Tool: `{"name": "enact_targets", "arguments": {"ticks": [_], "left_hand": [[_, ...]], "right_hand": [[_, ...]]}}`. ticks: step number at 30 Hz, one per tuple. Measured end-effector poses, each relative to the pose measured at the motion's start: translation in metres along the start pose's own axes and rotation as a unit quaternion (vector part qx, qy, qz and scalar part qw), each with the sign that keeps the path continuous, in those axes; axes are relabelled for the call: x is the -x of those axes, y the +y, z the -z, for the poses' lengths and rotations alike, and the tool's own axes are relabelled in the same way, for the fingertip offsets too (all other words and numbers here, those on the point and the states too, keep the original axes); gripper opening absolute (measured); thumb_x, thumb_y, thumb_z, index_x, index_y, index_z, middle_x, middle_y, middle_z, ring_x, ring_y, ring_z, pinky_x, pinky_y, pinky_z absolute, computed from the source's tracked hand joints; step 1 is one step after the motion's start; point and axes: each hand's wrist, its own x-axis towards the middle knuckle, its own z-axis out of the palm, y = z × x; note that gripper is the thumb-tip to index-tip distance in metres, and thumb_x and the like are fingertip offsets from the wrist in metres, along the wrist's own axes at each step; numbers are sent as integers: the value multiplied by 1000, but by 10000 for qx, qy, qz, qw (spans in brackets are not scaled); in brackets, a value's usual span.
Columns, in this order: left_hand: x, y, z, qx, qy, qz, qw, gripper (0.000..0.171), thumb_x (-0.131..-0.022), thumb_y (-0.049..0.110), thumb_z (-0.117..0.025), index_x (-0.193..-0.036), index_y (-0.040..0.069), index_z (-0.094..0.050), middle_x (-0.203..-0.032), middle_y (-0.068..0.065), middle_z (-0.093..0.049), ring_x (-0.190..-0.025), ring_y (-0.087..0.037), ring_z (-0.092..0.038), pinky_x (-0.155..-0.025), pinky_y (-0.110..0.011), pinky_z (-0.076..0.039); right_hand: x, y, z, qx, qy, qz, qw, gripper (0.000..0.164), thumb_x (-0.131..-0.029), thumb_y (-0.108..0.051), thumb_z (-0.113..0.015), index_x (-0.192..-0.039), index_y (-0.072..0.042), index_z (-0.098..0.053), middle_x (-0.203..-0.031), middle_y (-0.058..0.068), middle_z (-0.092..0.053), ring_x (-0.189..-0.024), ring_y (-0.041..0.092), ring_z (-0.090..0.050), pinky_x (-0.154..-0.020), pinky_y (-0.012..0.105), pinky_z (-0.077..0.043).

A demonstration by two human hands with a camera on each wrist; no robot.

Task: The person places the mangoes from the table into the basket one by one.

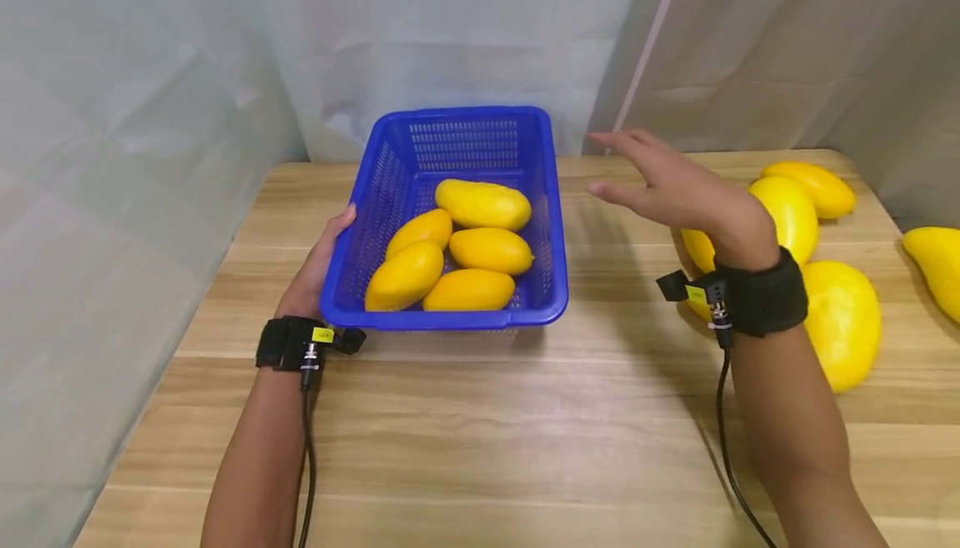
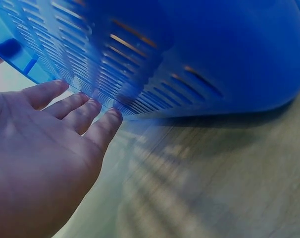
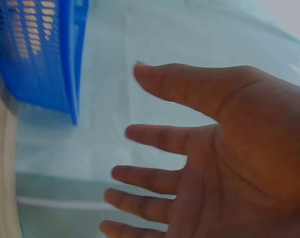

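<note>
A blue plastic basket [image 1: 557,256] with slotted sides holds several yellow mangoes [image 1: 491,250]. A longer, lumpier yellow fruit [image 1: 483,204] lies behind them inside it. My left hand [image 1: 315,274] is at the basket's left side, thumb up by the rim. In the left wrist view the extended fingers [image 2: 80,116] touch the slotted wall [image 2: 103,74] from outside. To the right of the basket, my right hand [image 1: 667,181] hangs in the air with fingers spread and nothing in it. The right wrist view shows its palm [image 3: 259,153] facing the basket, apart from it.
Several large yellow fruits [image 1: 840,323] lie on the wooden table [image 1: 525,431] at the right, partly hidden behind my right wrist. Another yellow fruit [image 1: 941,268] lies at the far right edge. Pale sheeting [image 1: 480,22] hangs behind and left of the table.
</note>
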Motion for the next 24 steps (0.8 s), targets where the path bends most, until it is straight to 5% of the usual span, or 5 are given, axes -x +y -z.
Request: {"name": "enact_targets", "arguments": {"ticks": [5,13,24], "left_hand": [[1,-1,2,106,-20,39,9999,67,-106,55,-38,-161,20,-24,-130,-4,-51,-105,-14,-59,-89,-29,-51],[0,-2,4,172,-93,-15,9998,67,-106,54,-39,-161,19,-23,-130,-5,-52,-104,-13,-61,-88,-27,-53],[1,0,2,-85,95,57,9999,67,-105,56,-39,-161,22,-26,-135,-5,-50,-107,-15,-58,-90,-29,-52]], "right_hand": [[14,15,19,-67,-203,-514,9984,77,-103,-52,-50,-164,-20,-15,-168,18,-8,-152,43,-10,-115,70,-13],[42,63,46,-172,413,-1258,9910,81,-104,-46,-51,-163,-11,-8,-166,27,1,-151,49,2,-113,73,-7],[53,111,53,-502,1129,-2606,9575,93,-101,-59,-43,-161,-7,4,-161,32,16,-147,56,7,-110,76,-7]]}}
